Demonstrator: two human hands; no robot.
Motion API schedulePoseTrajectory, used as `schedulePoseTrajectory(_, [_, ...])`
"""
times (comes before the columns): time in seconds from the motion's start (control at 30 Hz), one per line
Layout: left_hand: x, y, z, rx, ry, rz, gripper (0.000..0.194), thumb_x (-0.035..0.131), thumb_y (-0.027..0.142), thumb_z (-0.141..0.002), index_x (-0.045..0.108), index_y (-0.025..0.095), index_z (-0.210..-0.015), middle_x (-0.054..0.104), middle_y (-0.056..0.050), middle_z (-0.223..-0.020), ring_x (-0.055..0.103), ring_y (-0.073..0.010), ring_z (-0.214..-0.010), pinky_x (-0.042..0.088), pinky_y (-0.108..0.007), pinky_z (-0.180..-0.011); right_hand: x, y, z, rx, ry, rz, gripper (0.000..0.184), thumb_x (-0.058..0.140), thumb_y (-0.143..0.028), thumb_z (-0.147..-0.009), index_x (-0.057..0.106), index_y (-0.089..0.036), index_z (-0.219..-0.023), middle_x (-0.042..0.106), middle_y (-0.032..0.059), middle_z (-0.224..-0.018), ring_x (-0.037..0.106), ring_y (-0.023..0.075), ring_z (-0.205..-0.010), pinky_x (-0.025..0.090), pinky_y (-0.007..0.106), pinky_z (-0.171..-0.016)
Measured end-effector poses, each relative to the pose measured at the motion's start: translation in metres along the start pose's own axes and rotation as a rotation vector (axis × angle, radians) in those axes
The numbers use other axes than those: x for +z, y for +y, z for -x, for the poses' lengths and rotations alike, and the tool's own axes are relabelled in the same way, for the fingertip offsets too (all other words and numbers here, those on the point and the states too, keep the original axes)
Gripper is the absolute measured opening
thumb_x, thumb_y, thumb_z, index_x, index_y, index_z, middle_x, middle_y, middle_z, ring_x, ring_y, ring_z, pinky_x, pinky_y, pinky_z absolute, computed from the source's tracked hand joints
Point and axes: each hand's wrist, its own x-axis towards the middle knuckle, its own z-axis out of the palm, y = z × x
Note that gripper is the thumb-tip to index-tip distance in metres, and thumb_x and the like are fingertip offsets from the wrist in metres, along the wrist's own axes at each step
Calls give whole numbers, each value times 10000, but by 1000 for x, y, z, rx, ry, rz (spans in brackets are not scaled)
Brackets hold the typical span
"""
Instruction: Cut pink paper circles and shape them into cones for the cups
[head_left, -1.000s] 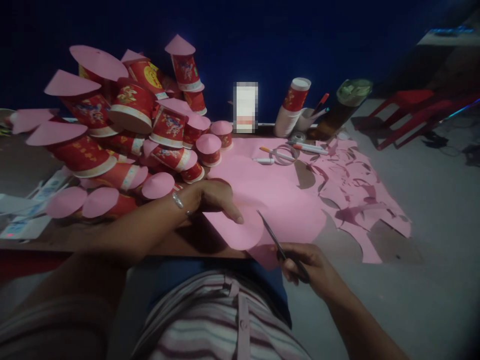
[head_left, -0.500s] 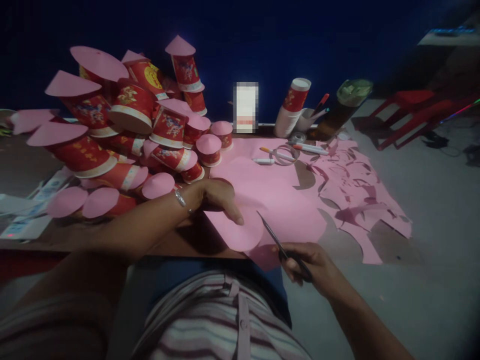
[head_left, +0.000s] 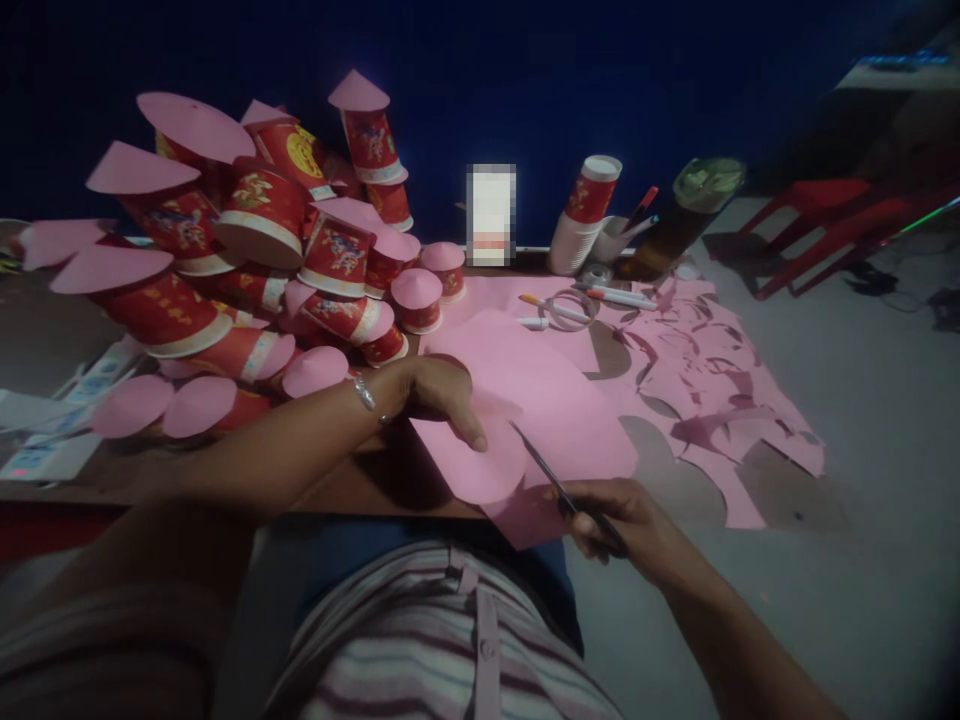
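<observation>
A large sheet of pink paper point(head_left: 555, 400) lies over the front of the table, its near part jutting past the edge. My left hand point(head_left: 444, 396) grips the sheet from the left, the thumb pressed flat on top and the other fingers hidden beneath. A rounded cut edge shows below that thumb. My right hand point(head_left: 604, 515) is wrapped round the handles of dark scissors point(head_left: 544, 462). Their blades look nearly closed and point up and left, with the tip at the paper just right of my left thumb.
Red patterned paper cups point(head_left: 262, 210) with pink cone tops are heaped at the left. Pink offcuts point(head_left: 712, 380) cover the right side. Behind the sheet are a tape roll point(head_left: 570, 310), markers point(head_left: 619, 298), stacked cups point(head_left: 585, 220) and a dark bottle point(head_left: 686, 215). A red stool point(head_left: 810, 225) stands beyond.
The pink sheet has turned slightly and shifted left, covering more of the marker behind it. The scissors' tip has moved a little up and left along the paper. My left hand has barely moved.
</observation>
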Motion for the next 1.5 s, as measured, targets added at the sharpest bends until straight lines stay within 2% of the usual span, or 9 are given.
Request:
schedulePoseTrajectory(0.13, [-1, 2, -2, -71, -69, -190, 193, 843, 218, -402, 715, 213, -547, 684, -1, -591, 659, -237, -673, 517, -314, -671, -3, 1, -1, 20, 3, -23, 482, 735, -520, -797, 766, -114, -1057, 513, -21, -522, 406, 81, -454, 298, 214, -423])
schedulePoseTrajectory(0.33, [-10, 5, -11, 5, -120, -222, 274, 887, 305, -407, 695, 193, -567, 670, -4, -586, 644, -220, -620, 517, -307, -608, 0, 3, -7, 1, 73, -88, 482, 755, -507, -783, 764, -123, -1075, 532, -22, -501, 422, 82, -430, 322, 213, -418])
schedulePoseTrajectory(0.5, [-7, -8, -9, 293, 35, 301, 514, 740, 676, -606, 653, 187, -739, 662, -27, -691, 665, -208, -750, 533, -300, -711, 10, 11, -13, -96, 222, -203, 474, 760, -518, -772, 764, -146, -1065, 554, -18, -505, 448, 93, -412, 354, 214, -392])
schedulePoseTrajectory(0.67, [33, -36, 17, 424, 184, 683, 887, 485, 915, -624, 661, 160, -1056, 716, -136, -940, 660, -303, -1025, 534, -392, -857, 22, 15, -17, -133, 345, -251, 470, 770, -514, -759, 763, -154, -1062, 567, -11, -520, 449, 103, -424, 382, 228, -396])
schedulePoseTrajectory(0.83, [83, -60, 22, 660, 361, 668, 778, 789, 628, -632, 589, 206, -1255, 623, -118, -1320, 508, -312, -1303, 450, -383, -1043, 38, 13, -21, -162, 416, -121, 422, 746, -505, -787, 762, -168, -1040, 538, -18, -545, 446, 112, -477, 392, 239, -440])
schedulePoseTrajectory(0.93, [96, -62, 14, 599, 439, 643, 678, 809, 558, -662, 631, 196, -1207, 675, -100, -1246, 596, -285, -1194, 474, -361, -1014, 48, 11, -23, -178, 407, -53, 352, 729, -488, -806, 759, -168, -950, 505, -26, -563, 425, 105, -490, 375, 233, -445])
schedulePoseTrajectory(1.07, [95, -56, 6, 538, 579, 664, 450, 761, 439, -771, 682, 172, -1124, 723, -78, -1158, 650, -239, -1101, 505, -322, -970, 57, 8, -22, -223, 380, 32, 262, 701, -428, -841, 718, -168, -818, 499, -26, -577, 418, 101, -513, 373, 226, -467])
schedulePoseTrajectory(1.23, [90, -59, 4, 502, 729, 590, 407, 758, 402, -769, 703, 147, -1081, 745, -79, -1115, 677, -239, -1048, 526, -305, -927, 61, 5, -20, -192, 349, -24, 278, 697, -441, -836, 698, -164, -813, 505, -31, -571, 427, 97, -503, 378, 215, -458])
schedulePoseTrajectory(1.5, [80, -69, -2, 515, 715, 581, 371, 778, 377, -753, 719, 133, -1026, 759, -83, -1013, 694, -239, -964, 538, -329, -876, 60, 5, -24, -150, 322, -93, 374, 734, -469, -800, 737, -154, -1003, 536, -32, -561, 455, 99, -495, 391, 205, -448])
